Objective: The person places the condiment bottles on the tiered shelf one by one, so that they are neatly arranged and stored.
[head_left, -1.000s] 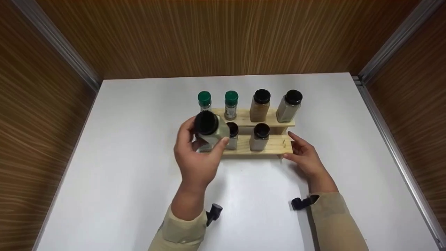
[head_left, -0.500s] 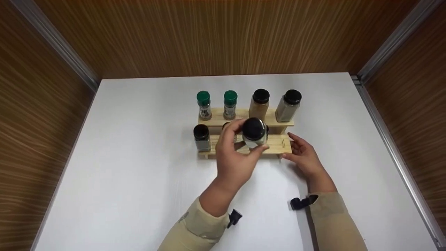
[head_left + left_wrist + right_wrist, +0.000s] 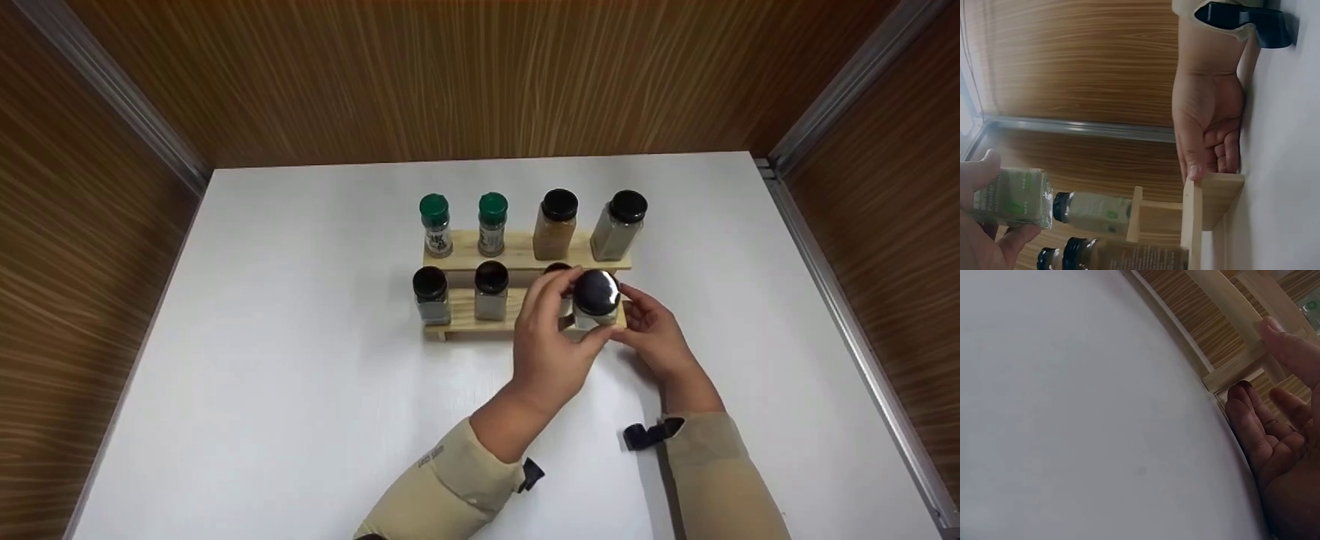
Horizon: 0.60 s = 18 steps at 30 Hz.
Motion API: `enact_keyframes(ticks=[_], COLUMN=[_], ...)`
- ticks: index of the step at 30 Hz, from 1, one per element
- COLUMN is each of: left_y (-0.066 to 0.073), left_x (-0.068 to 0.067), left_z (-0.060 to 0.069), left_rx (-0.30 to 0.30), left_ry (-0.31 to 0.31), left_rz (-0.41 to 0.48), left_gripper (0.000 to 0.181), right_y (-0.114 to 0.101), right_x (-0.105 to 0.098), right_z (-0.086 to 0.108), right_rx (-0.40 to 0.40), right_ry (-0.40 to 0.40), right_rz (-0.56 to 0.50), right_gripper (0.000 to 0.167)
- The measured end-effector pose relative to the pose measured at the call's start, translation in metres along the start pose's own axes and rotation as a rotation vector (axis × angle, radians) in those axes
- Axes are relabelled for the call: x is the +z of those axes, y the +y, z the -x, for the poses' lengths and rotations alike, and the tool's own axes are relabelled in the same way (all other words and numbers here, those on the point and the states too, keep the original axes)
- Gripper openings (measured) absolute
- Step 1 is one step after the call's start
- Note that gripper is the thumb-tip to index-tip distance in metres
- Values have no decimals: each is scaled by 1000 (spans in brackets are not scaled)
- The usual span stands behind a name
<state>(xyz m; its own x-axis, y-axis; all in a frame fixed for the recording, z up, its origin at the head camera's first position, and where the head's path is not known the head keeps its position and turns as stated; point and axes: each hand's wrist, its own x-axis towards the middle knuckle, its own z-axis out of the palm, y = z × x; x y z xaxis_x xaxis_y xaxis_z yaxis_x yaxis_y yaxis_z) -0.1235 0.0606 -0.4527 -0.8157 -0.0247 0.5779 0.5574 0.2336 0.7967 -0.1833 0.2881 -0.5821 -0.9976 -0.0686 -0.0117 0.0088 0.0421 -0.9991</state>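
Note:
A square glass spice jar (image 3: 596,294) with a black lid is held upright in my left hand (image 3: 551,349), thumb on the near side and fingers on the far side. In the left wrist view the jar (image 3: 1016,194) is apart from the lower shelf, raised above its right end. The two-tier wooden spice rack (image 3: 517,260) has its right end gripped by my right hand (image 3: 656,337). In the right wrist view the thumb touches the shelf (image 3: 1249,326), and the other fingers bend beside the rack's leg.
On the upper tier stand two green-capped shakers (image 3: 492,225), a brown-filled jar (image 3: 553,238) and a pale jar (image 3: 615,238). Black-lidded jars (image 3: 491,301) line the lower tier, one partly behind my left hand. The white table (image 3: 285,337) has wood-grain panels (image 3: 480,82) around it.
My left hand has carried the jar rightward along the front of the rack, from its left end to its right end. My right hand has stayed at the rack's end.

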Motion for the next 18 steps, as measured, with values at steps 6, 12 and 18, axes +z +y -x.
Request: enact_keyframes(ticks=[6,12,18], left_y=[-8,-14,-20], left_x=[15,31,45], left_z=[1,6,10], left_rx=[46,77,25], left_ry=[-16,-67,-127], left_rz=[-52,-118,-164], left_gripper=[69,67,64], right_y=[0,-5,-6], right_x=[-1,-1,-1], right_z=[0,1,2], right_rx=[-39,5,17], right_ry=[42,101,106], right_rz=[-3,246,271], right_gripper=[86,68,59])
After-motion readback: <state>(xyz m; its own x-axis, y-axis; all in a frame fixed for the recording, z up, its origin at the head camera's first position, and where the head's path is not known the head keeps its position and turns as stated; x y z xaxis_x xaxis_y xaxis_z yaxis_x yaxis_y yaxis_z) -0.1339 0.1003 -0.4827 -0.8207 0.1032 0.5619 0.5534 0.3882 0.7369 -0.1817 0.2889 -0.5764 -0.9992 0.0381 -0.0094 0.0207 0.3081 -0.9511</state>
